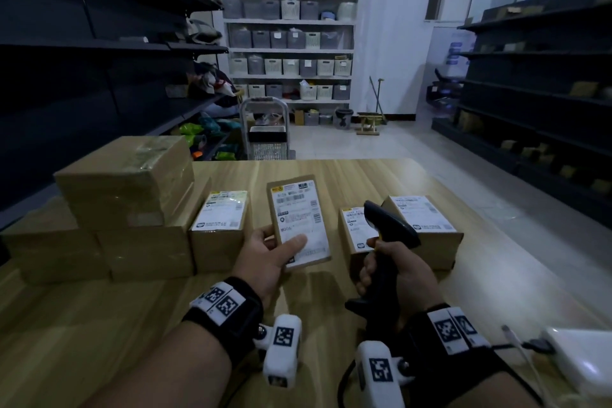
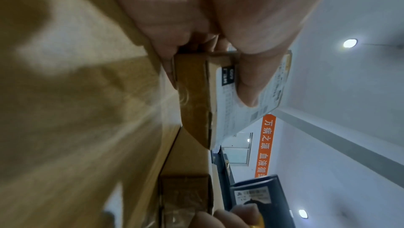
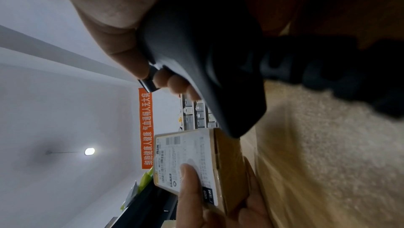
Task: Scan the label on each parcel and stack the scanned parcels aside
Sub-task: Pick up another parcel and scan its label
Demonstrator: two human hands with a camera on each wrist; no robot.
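A: Above the worktop point(image 1: 381, 175), what does the left hand point(image 1: 265, 255) hold?
B: A small labelled parcel point(image 1: 298, 219), lifted and tilted, thumb pressed on its label point(image 1: 299, 214).

A: Right hand point(image 1: 394, 272)?
B: Grip wrapped round the scanner point(image 1: 390, 228) handle, head aimed forward beside the parcel.

A: Other parcels?
B: Three labelled boxes point(image 1: 220, 225) rest on the worktop; plain cartons point(image 1: 126, 182) stacked at left.
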